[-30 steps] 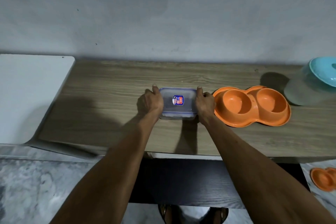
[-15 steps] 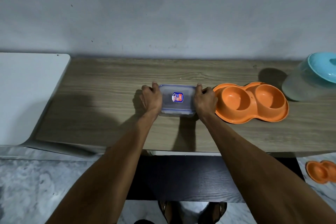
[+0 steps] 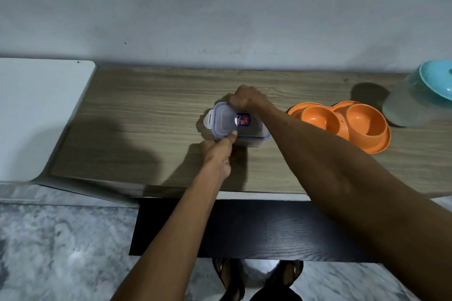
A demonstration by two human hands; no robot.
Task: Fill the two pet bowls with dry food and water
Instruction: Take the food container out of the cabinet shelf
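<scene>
Both hands were on the clear lock-lid container [image 3: 241,127], sitting on the wooden tabletop [image 3: 151,115]. The right hand [image 3: 247,98] had reached across to the far edge of the lid and curled into a fist there, knuckles up; it looked closed on the far clip, though the fingers hid the clip itself. The left hand [image 3: 217,151] was at the near edge, thumb laid along the lid's rim, the other fingers tucked under the near wall; whether they pinched a clip or only steadied the box I could not tell. To the left of both grips, one side flap [image 3: 208,121] stuck out flat, already released. The lid, with its small blue sticker [image 3: 242,119], was seated on the box between the two hands.

Off to the right of the right forearm, well clear of either grip, lay the orange double pet bowl [image 3: 342,124]. Both wells showed bare orange: no kibble, no water. Further right again, by the frame edge, stood a pale jug with a teal lid [image 3: 420,102], untouched.

So the job had hardly begun, by my reckoning. The lid was being unlatched, at least one clip undone. Left to do: get the lid off, tip dry food into one well, then fetch water, probably from that jug, for the other. What the box held I could not make out through the lid.
</scene>
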